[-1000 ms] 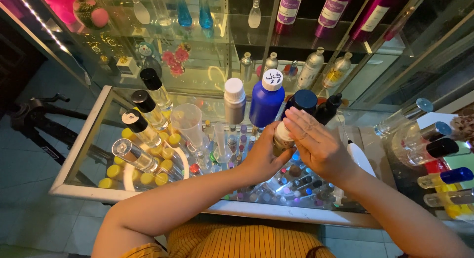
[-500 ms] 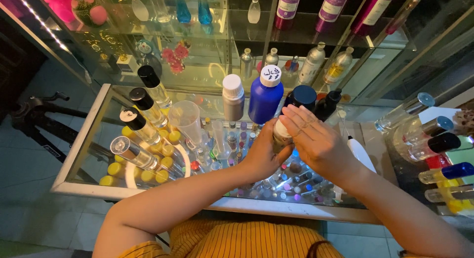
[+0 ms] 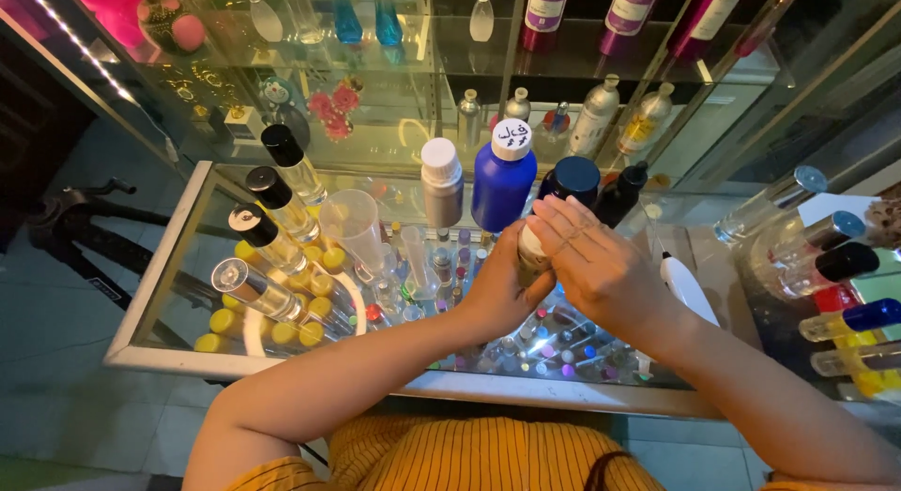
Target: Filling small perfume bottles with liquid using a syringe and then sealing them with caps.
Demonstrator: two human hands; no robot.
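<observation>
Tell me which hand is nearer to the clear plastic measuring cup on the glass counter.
Left. The left hand wraps a small bottle just right of the clear measuring cup, with a gap between. The right hand covers that bottle's far side, farther from the cup.

A single head-worn camera is looking steeply down from above the person's shoulders, facing toward twelve o'clock across a glass counter (image 3: 169,266) to shelves (image 3: 601,59) beyond. It is sitting close, with both forearms coming in from six o'clock and the hands (image 3: 563,266) meeting near centre. No second view is sharing the scene.
</observation>
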